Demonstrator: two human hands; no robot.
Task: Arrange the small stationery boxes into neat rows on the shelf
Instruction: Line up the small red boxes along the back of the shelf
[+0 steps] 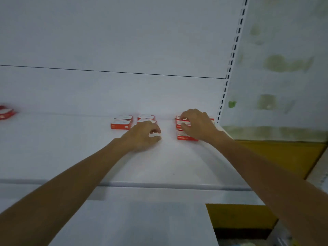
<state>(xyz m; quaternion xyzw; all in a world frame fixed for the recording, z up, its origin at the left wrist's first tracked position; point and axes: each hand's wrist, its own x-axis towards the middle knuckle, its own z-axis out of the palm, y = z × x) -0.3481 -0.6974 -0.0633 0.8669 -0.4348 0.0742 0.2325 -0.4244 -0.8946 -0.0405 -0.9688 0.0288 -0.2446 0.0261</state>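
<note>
Small red-and-white stationery boxes lie at the back of a white shelf (71, 148). One pair of boxes (121, 122) sits left of centre, and a second pair (146, 118) lies beside it. My left hand (142, 137) rests on the shelf just in front of that second pair, fingers curled, nothing visibly in it. A stack of boxes (184, 134) stands at the right end. My right hand (197, 124) lies over it, fingers closed around a box in the stack and hiding much of it.
More red boxes (6, 112) lie at the far left of the shelf. A slotted upright (229, 68) borders the shelf on the right, with a stained wall beyond. Below the shelf's front lip (159, 184) is a lower white shelf and a yellow-brown surface (239, 215).
</note>
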